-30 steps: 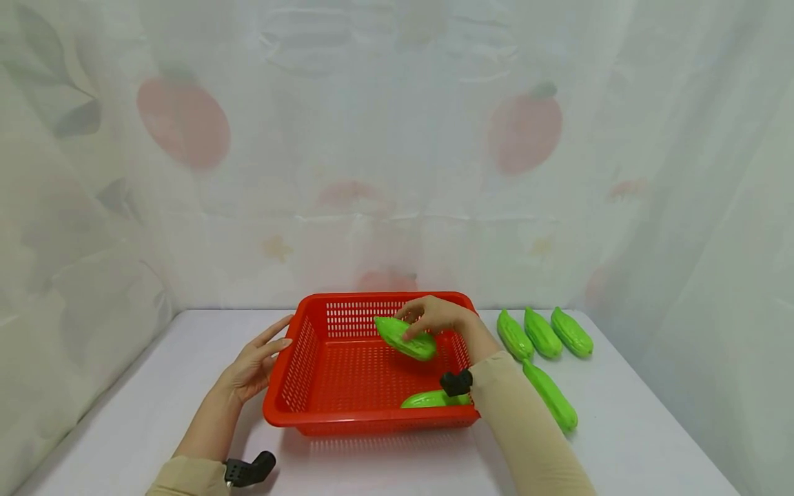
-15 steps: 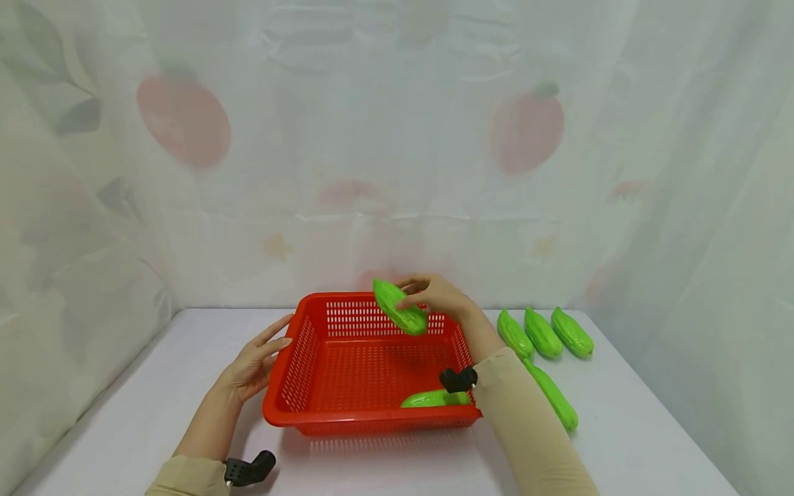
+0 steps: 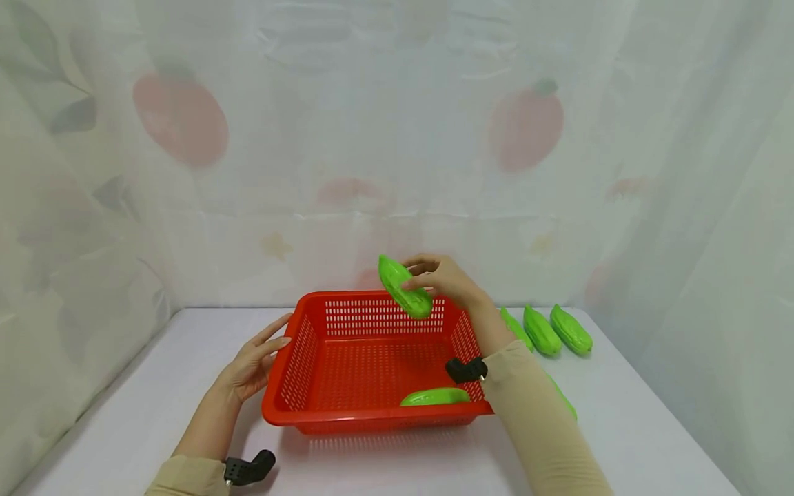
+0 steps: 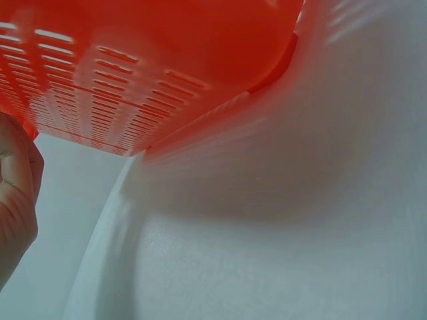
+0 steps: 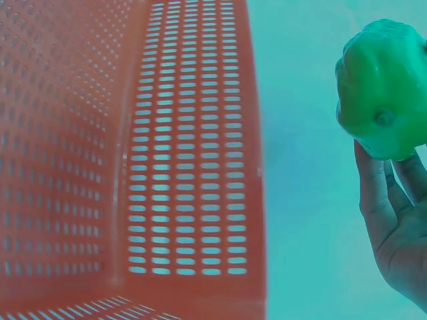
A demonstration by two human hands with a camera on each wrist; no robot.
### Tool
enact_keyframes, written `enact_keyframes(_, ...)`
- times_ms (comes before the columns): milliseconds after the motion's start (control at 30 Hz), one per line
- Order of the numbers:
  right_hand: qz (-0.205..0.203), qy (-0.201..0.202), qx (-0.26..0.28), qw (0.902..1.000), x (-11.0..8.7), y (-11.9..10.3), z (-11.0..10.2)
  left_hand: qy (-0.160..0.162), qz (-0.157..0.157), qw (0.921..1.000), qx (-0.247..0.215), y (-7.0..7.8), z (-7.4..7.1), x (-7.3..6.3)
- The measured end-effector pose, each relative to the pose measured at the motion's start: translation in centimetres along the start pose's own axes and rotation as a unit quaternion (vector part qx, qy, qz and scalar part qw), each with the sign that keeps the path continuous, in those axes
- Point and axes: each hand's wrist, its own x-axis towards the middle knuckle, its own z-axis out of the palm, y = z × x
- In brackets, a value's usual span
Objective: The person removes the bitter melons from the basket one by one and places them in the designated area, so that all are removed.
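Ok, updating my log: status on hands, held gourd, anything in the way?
Left hand touching red basket, left side. Right hand gripping green gourd, tilted, raised near the far rim. Nothing visibly blocking; second gourd lies inside, near right corner.

Gourds [image 3: 542,332] right of basket [image 3: 347,416], one gourd [image 3: 435,397] inside

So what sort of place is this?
Likely a staged recording booth: pale printed curtains hang behind and beside a white table, and black wrist gadgets suggest filming.

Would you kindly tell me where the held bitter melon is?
In the head view, the right hand holds the bitter melon near the centre, partly hiding the far rim of the red plastic basket.
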Motion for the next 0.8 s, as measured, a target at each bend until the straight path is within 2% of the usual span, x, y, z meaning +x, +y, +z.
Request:
enact_keyframes(100,-0.005,0.007,0.005,1.0,-0.3,-0.6,-0.5,-0.006,0.005,0.9999,-0.01,-0.1,0.1,0.0)
enact_keyframes(267,-0.008,0.036,-0.03,0.9989,-1.0,-1.3,-1.6,-0.011,0.004,0.9997,-0.022,-0.1,0.2,0.1)
enact_keyframes(567,-0.011,0.063,-0.048,0.9968,-2.2,-1.6,-4.1,-0.007,-0.004,0.9999,-0.015,0.2,0.7,0.1)
enact_keyframes(800,0.005,0.077,-0.064,0.995,-3.4,-1.7,-6.4,-0.011,-0.002,0.9999,-0.013,0.2,0.8,0.1)
